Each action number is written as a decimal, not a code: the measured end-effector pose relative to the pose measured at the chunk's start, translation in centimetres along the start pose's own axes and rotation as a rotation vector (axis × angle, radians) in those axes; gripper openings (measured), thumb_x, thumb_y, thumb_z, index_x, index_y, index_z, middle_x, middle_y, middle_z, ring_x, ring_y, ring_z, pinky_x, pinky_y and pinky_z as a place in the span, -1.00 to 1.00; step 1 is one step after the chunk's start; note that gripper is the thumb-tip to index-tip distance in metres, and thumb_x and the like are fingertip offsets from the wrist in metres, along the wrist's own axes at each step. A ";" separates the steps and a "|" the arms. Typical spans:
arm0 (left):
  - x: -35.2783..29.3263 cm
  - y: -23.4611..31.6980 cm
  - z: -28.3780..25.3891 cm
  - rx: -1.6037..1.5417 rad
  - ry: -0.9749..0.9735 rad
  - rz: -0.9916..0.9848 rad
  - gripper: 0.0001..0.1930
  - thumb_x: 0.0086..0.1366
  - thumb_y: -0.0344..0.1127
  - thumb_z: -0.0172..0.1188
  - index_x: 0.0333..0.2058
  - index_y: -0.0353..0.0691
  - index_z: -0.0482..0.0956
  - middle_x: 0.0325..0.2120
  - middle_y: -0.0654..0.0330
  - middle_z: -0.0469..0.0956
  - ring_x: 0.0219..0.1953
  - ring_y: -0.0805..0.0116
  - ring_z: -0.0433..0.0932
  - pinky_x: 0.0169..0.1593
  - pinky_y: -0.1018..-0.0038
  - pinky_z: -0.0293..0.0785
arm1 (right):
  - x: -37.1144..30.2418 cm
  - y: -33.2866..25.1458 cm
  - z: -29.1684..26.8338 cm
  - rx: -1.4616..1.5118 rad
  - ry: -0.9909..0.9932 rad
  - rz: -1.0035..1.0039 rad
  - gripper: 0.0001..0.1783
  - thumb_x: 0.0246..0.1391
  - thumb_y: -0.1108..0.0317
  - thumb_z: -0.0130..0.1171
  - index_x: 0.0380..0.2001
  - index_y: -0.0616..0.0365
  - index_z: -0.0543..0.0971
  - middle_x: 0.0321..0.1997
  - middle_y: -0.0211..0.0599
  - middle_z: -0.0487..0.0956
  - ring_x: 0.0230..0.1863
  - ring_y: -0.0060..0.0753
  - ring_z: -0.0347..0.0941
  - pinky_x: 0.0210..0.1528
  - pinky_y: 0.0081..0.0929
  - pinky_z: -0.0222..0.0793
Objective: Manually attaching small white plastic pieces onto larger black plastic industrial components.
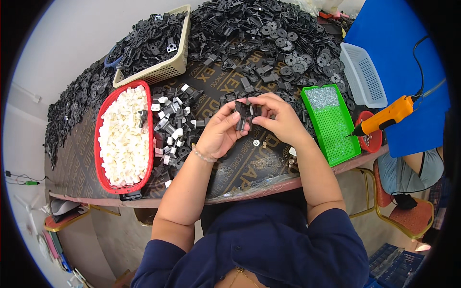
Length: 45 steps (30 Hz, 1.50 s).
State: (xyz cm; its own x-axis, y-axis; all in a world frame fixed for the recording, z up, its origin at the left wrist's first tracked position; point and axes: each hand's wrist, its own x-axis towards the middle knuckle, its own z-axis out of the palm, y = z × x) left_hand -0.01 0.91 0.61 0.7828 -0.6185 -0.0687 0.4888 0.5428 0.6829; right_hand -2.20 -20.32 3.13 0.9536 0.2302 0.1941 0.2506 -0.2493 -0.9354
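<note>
Above the middle of the table, my left hand [222,130] is closed on a black plastic part [241,114] with block-like edges. My right hand [281,121] pinches the other side of the black plastic, close against the left fingers. Whether this is one part or two pressed together I cannot tell, as the fingers cover much of it. Just below the hands lies a small white round piece with holes [256,142], with tiny brass-coloured bits beside it. Left of my left hand is a heap of black parts with white ends [172,126].
A red basket [99,158] of white pieces stands left, a beige basket [178,65] of black parts behind. Black parts and discs [293,62] pile up at the back. Rightward are a green tray [331,158] of small metal pieces, a translucent basket [370,86] and an orange electric screwdriver [388,115].
</note>
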 end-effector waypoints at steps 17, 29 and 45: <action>0.2 -0.8 -0.4 -0.044 0.150 0.042 -0.82 0.39 -0.38 0.19 -0.06 -0.04 0.55 -0.20 0.32 0.63 -0.17 0.47 0.61 -0.10 0.37 0.57 | -0.3 -0.4 1.9 -0.462 0.223 -0.423 -0.50 -0.06 0.37 0.39 0.02 0.20 0.60 -0.01 -0.16 0.54 0.02 -0.10 0.47 0.09 -0.28 0.39; 0.1 -0.7 -0.2 -0.096 0.155 -0.035 -0.84 0.38 -0.37 0.21 -0.08 -0.06 0.59 -0.23 0.31 0.65 -0.20 0.44 0.63 -0.13 0.38 0.60 | -0.2 -1.1 1.6 -0.471 0.210 -0.498 -0.49 -0.02 0.37 0.36 0.05 0.22 0.58 0.02 -0.13 0.54 0.03 -0.09 0.45 0.10 -0.25 0.39; -0.1 -1.6 0.7 0.442 0.099 0.198 -0.70 0.36 -0.47 0.20 0.05 -0.37 0.53 -0.18 0.18 0.64 -0.17 0.45 0.62 -0.10 0.52 0.56 | 0.0 0.0 0.2 -0.032 0.121 -0.063 -0.62 0.10 0.39 0.30 0.00 0.29 0.59 0.04 -0.28 0.56 -0.04 -0.43 0.48 0.05 -0.45 0.38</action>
State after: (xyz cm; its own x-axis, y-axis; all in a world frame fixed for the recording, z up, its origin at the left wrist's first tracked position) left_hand -1.10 -0.28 0.05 0.8874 -0.4592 0.0400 0.1332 0.3385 0.9315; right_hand -2.23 -20.09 3.04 0.9486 0.1317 0.2878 0.3137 -0.2684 -0.9108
